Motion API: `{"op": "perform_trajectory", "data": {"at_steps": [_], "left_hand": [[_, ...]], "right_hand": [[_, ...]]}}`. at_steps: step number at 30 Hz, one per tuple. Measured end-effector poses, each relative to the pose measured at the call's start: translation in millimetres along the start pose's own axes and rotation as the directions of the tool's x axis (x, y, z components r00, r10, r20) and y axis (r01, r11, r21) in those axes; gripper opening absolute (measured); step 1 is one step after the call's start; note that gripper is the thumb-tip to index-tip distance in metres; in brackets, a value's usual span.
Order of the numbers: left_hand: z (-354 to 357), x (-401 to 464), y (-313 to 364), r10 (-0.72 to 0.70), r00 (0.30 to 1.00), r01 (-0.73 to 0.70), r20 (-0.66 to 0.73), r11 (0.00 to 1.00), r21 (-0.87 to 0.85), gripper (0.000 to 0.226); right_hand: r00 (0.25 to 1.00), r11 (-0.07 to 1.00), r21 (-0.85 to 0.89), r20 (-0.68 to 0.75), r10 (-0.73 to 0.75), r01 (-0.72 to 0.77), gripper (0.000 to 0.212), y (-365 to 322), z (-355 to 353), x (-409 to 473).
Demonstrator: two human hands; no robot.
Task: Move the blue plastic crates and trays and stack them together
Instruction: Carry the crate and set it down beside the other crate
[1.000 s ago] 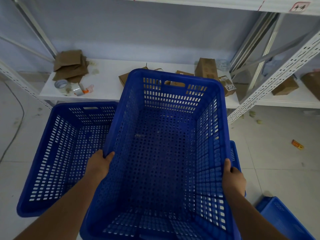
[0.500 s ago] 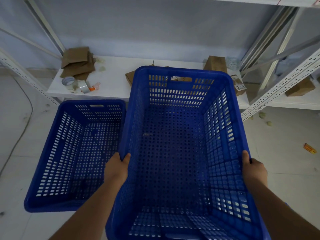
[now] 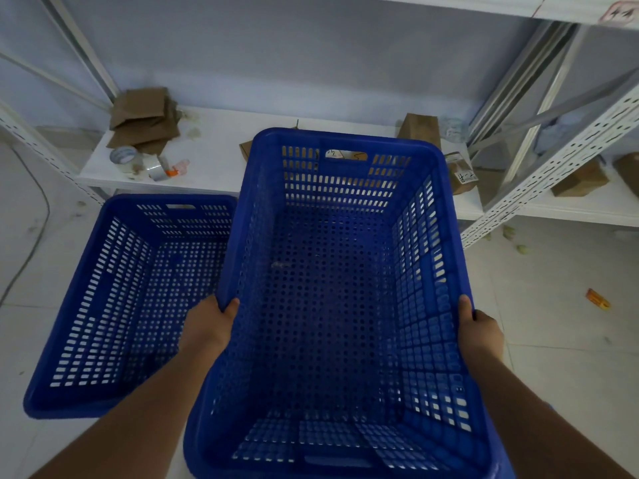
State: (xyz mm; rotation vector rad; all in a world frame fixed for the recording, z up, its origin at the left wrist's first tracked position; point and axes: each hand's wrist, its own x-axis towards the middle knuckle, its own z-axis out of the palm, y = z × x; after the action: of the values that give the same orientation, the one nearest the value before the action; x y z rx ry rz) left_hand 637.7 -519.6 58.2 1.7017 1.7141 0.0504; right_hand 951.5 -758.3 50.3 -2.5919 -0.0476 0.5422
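I hold a large blue perforated crate [image 3: 332, 292] in the air in front of me, its open top facing me. My left hand [image 3: 209, 326] grips its left rim and my right hand [image 3: 479, 335] grips its right rim, thumbs inside. A second blue crate [image 3: 114, 305] of the same kind stands on the floor to the left, empty. The held crate overlaps the right edge of the floor crate from above.
A low white shelf [image 3: 214, 167] runs behind the crates with cardboard pieces [image 3: 143, 117], tape rolls [image 3: 122, 157] and small boxes [image 3: 461, 172]. White perforated rack posts [image 3: 553, 174] rise at right. An orange scrap [image 3: 597, 299] lies on the tiled floor.
The held crate has shifted right in view and turned squarer to me. The blue tray at lower right has left the view. The floor crate stays put.
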Motion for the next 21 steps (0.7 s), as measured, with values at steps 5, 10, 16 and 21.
{"op": "perform_trajectory", "data": {"at_steps": [5, 10, 16, 21], "left_hand": [[-7.4, -0.5, 10.9, -0.015, 0.999, 0.005, 0.052, 0.983, 0.182, 0.043], [-26.3, -14.0, 29.9, 0.012, 0.995, -0.055, 0.103, 0.905, 0.423, 0.042], [-61.6, -38.5, 57.5, 0.297, 0.95, -0.29, 0.101, 0.709, 0.643, 0.027], [-112.3, -39.7, 86.1, 0.314, 0.945, -0.306, 0.094, 0.745, 0.593, 0.035]], "right_hand": [[0.999, 0.998, -0.04, 0.009, 0.039, -0.039, 0.06, -3.4, -0.7, -3.8], [0.999, 0.982, -0.183, -0.006, 0.034, -0.034, 0.052, -17.6, -11.4, -23.0], [0.941, 0.827, -0.488, -0.038, -0.337, 0.277, 0.038, -56.6, -27.4, -67.4], [0.843, 0.692, -0.512, 0.137, -0.52, 0.51, 0.031, -114.5, -28.6, -104.2]]}}
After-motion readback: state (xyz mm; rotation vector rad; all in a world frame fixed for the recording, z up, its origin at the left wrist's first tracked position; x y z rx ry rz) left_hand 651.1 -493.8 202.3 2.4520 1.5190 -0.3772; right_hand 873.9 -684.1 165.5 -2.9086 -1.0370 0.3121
